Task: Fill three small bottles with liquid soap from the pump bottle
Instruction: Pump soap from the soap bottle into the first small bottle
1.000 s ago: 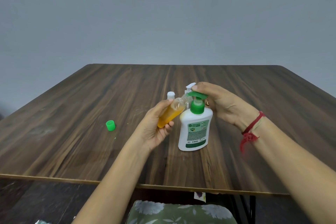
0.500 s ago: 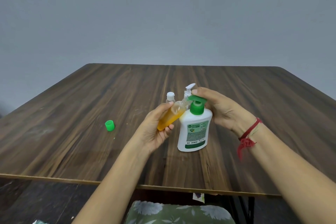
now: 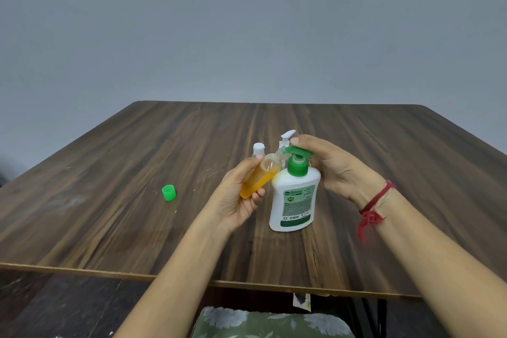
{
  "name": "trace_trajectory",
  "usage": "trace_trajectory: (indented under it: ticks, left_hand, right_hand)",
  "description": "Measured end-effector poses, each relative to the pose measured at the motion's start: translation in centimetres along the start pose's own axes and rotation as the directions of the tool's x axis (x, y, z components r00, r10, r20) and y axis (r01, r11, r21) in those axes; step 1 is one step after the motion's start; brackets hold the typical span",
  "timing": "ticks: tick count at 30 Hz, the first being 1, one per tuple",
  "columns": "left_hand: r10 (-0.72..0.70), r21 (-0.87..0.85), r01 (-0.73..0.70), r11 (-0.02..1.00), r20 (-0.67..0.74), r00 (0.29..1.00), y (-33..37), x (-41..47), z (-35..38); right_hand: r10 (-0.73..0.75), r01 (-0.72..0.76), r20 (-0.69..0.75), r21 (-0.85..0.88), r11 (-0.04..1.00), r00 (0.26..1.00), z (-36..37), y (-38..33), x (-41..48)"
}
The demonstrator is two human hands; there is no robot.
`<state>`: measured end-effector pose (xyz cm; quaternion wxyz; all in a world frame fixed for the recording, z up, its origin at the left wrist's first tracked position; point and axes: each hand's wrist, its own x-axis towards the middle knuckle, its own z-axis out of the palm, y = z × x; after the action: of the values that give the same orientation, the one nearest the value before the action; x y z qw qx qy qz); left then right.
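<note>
While the left hand (image 3: 238,197) is gripping a tilted small bottle (image 3: 260,175) partly full of orange soap, palm turned up, it is holding the bottle's neck at the green spout of the pump bottle (image 3: 295,197), which is standing just right of that hand. The right hand (image 3: 334,167) is arching over the pump head, fingers lying extended on top, clasping nothing. A white-capped bottle (image 3: 258,149) and a spray-topped bottle (image 3: 286,138) are standing just beyond both hands; a green cap (image 3: 168,192) is lying well left of them.

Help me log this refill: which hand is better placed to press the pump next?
Right. The right hand lies over the green pump head of the pump bottle; the left hand grips the tilted small bottle at its spout.
</note>
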<state>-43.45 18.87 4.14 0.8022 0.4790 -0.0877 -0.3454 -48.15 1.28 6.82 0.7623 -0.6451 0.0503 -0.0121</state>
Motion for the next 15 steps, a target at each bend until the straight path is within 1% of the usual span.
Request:
trace_trajectory:
  ticks: [7,15]
  left_hand:
    - [0.006,-0.027,-0.005,1.0,0.032,0.999,0.33,-0.05,0.17]
    - [-0.005,-0.056,0.008,0.998,0.051,0.999,0.27,0.1,-0.02]
  right_hand:
    - [-0.029,0.029,0.038,-0.008,1.0,0.999,0.04,-0.73,-0.22]
    - [-0.017,0.017,-0.022,0.009,1.0,1.0,0.06,-0.51,-0.29]
